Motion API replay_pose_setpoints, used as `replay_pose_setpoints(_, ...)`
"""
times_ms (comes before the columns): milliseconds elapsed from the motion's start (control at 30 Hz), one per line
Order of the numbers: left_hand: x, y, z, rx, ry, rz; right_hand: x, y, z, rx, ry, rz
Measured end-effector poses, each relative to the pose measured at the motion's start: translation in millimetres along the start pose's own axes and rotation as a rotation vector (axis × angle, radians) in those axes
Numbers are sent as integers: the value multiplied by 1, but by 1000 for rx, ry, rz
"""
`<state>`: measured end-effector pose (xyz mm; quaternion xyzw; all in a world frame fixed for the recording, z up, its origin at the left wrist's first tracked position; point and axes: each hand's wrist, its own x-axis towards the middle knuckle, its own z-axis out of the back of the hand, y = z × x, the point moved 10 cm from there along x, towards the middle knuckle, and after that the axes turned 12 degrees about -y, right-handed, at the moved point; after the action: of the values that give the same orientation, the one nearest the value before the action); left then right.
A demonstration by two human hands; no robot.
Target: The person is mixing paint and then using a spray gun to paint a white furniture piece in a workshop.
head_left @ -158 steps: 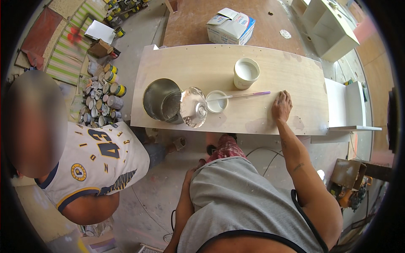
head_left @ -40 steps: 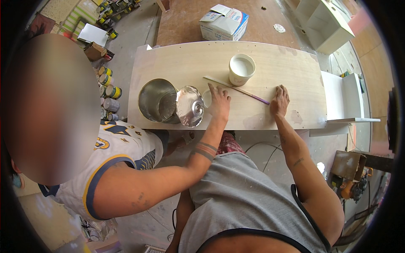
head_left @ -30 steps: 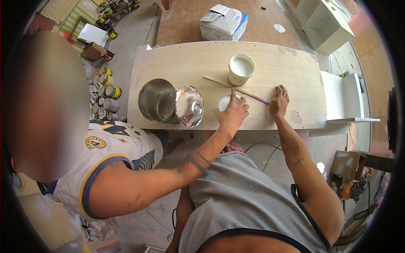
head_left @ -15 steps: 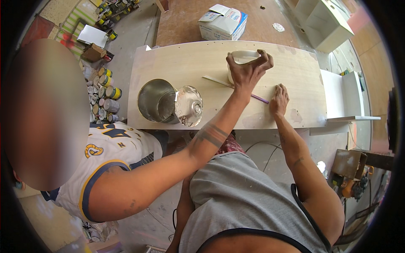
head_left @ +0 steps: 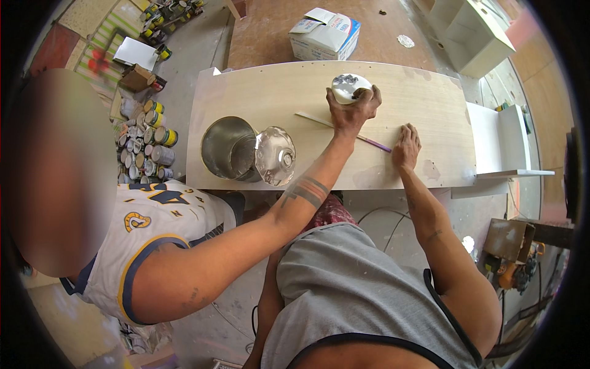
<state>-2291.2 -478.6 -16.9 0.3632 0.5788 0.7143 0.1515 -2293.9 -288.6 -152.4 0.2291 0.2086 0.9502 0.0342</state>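
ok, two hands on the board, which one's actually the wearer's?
The right hand, flat on the board beside the stick; its forearm runs to the lower edge. The hand gripping the cup belongs to the co-worker.

white-blue carton (head_left: 326, 34) on far brown table (head_left: 264, 37); labelled cans (head_left: 147, 147) left floor.

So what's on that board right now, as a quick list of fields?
surface: pale wooden board
right hand: right hand flat on the board, holding nothing
left hand: not in view
co-worker's hand: hand gripping a white cup
stick: thin stick lying under that hand
tin: open metal tin, lid leaning on it
beyond: cardboard box
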Motion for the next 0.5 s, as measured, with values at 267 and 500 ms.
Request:
replay_pose_setpoints(267, -6, -3, 9, -121, 77, 38, -6, -18, 1, -27, -3, -17)
replay_pose_setpoints(500, -18, 5, -4, -191, 158, 71, -3, 5, 1, 3, 15, 13)
